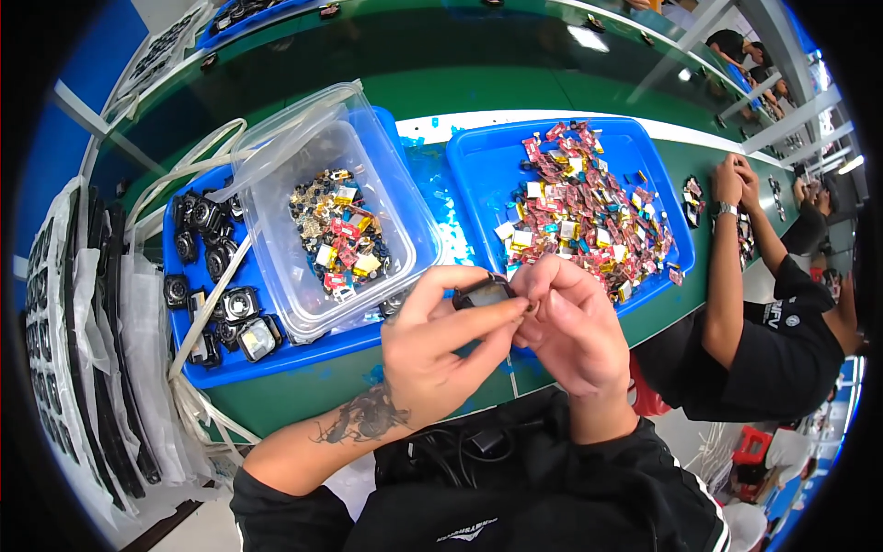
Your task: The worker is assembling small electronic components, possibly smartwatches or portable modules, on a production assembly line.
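Observation:
In front of my chest, my left hand [446,345] is closed round a black watch case [482,293], its dark face turned up. My right hand [572,328] meets it from the right, thumb and forefinger pinched together at the edge of the case. Whatever lies between those fingertips is too small to make out. Just beyond my hands stands a blue tray [464,152] heaped with small red circuit boards [589,198] and battery cells. To the left, another blue tray [276,368] holds several black watch cases [221,230] and a clear plastic box [405,221] of mixed small parts.
White cables [189,377] run along the left tray. Stacked black trays with white sheets [101,340] stand at the far left. A co-worker in a black shirt [773,345] works at the right. A green conveyor belt [395,64] runs behind the trays.

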Tool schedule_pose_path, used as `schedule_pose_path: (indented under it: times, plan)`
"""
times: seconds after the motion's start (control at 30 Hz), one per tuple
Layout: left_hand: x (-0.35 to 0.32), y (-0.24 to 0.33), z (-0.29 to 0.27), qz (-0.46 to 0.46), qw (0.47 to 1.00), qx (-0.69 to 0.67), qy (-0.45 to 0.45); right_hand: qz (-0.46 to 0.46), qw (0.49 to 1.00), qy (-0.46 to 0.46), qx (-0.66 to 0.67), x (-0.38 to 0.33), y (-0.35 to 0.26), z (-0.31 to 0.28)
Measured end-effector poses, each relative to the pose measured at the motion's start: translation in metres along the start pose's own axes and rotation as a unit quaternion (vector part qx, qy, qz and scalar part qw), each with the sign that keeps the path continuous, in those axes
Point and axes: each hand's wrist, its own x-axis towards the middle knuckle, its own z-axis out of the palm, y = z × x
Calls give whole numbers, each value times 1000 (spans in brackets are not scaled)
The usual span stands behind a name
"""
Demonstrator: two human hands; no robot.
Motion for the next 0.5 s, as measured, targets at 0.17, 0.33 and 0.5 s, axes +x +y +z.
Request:
schedule_pose_path:
  times: [0.17, 0.33, 0.5]
  plan:
    - [1, 1, 0, -18, 1000, -16, -2, -15, 996, 45, -73, -4, -2, 4]
    - [2, 1, -2, 16, 1000, -16, -10, -60, 981, 14, -186, -2, -4, -2]
    - [4, 5, -1, -93, 993, -70, -15, -128, 951, 49, -276, -1, -7, 11]
